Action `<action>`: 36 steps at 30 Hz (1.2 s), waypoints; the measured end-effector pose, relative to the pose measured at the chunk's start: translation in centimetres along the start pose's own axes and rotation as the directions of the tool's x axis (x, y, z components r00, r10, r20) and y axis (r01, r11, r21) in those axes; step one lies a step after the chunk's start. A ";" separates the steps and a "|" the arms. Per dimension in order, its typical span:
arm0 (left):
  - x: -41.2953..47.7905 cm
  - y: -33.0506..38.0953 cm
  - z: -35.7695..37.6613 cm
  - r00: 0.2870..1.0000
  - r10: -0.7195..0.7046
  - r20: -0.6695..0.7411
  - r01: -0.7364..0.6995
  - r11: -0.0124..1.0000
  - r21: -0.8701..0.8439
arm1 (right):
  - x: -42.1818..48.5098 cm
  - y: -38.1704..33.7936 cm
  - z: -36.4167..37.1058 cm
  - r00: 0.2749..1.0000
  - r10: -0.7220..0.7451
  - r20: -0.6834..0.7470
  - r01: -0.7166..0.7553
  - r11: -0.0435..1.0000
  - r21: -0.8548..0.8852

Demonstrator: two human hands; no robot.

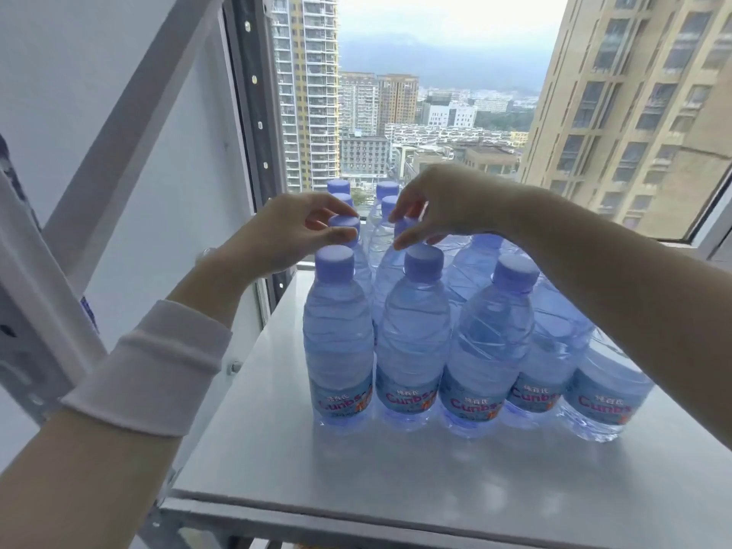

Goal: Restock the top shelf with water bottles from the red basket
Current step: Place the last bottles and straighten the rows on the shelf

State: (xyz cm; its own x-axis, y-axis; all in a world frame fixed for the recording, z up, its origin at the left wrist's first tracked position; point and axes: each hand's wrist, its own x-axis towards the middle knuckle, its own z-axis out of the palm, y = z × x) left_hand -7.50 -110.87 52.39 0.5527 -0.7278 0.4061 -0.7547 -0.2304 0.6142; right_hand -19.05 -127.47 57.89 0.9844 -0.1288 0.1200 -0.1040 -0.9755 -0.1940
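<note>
We seem to be mid-placement: our left hand (pixel 293 231) and right hand (pixel 447 208) each pinch the lilac cap of a clear plastic water bottle (pixel 345 223) standing second-row towards the grey metal top shelf's (pixel 277 449) back-left corner, so next we release and fetch more from the unseen red basket.

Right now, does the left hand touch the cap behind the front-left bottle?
Touching. The head view shows the left hand pinching that purple cap between thumb and finger.

Single head-worn wide-angle view, set close over the top shelf (pixel 277 449), facing forward and slightly down, bottles (pixel 412 342) near and central, window (pixel 435 93) straight ahead beyond them, edges bowed by the lens
</note>
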 end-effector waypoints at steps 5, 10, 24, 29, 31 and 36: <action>-0.1 -0.3 -0.1 0.997 0.026 -0.067 -0.027 1.000 -0.009 | 0.1 0.6 0.0 0.998 0.053 -0.036 -0.050 0.995 0.087; -0.4 -0.5 -0.2 0.997 -0.015 -0.072 0.008 0.994 -0.105 | -0.1 0.3 -0.2 0.998 0.055 -0.018 -0.052 0.992 0.118; 0.5 -0.8 -0.2 0.997 -0.070 0.038 0.078 0.957 -0.278 | 0.6 0.5 -0.4 0.994 0.096 0.057 -0.106 0.974 0.199; 2.2 -2.8 -1.0 0.983 -0.100 -0.151 0.052 0.955 -0.293 | 2.4 1.2 -1.3 0.989 0.120 -0.085 -0.098 0.969 0.228; 3.2 -3.7 -0.7 0.970 -0.129 -0.207 0.069 0.959 -0.276 | 3.3 1.2 -1.5 0.985 0.100 -0.141 -0.086 0.991 0.101; 4.3 -5.3 1.4 0.979 -0.205 0.009 0.195 0.913 -0.359 | 5.2 0.9 -1.2 0.992 0.126 0.006 -0.125 0.991 -0.045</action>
State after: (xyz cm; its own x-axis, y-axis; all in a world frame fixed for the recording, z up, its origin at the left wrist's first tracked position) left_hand -1.66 -113.69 49.97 0.6926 -0.6707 0.2655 -0.4547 -0.1203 0.8825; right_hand -14.24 -129.27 59.54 0.9643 -0.2495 0.0893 -0.2329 -0.9586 -0.1636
